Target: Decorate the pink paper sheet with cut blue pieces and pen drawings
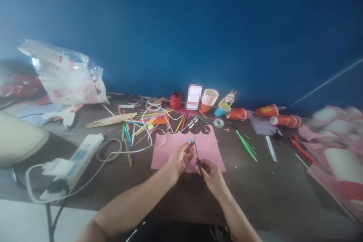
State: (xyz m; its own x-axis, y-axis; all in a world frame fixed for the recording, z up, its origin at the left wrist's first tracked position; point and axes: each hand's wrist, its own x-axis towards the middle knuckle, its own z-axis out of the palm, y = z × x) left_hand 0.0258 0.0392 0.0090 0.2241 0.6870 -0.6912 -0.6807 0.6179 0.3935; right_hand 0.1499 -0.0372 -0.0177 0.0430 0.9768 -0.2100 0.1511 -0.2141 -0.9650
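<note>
My right hand (211, 174) is closed around the dark handles of a pair of scissors (199, 163), whose thin blades point away from me toward my left fingertips. My left hand (181, 157) pinches a small light-blue piece (190, 141) close to the blades. What that piece is made of is too small to tell. Under both hands lies a pink paper sheet (164, 153) with rounded bites cut out of its far edge. A few pink scraps are scattered beside it.
Coloured sticks (246, 145), a looping white cable (141, 147) and a tape roll (219, 123) surround the sheet. A power strip (82, 159) and glue gun (66, 117) lie left. Paper cups (238, 114) stand or lie behind. A red utility knife (304, 150) rests right.
</note>
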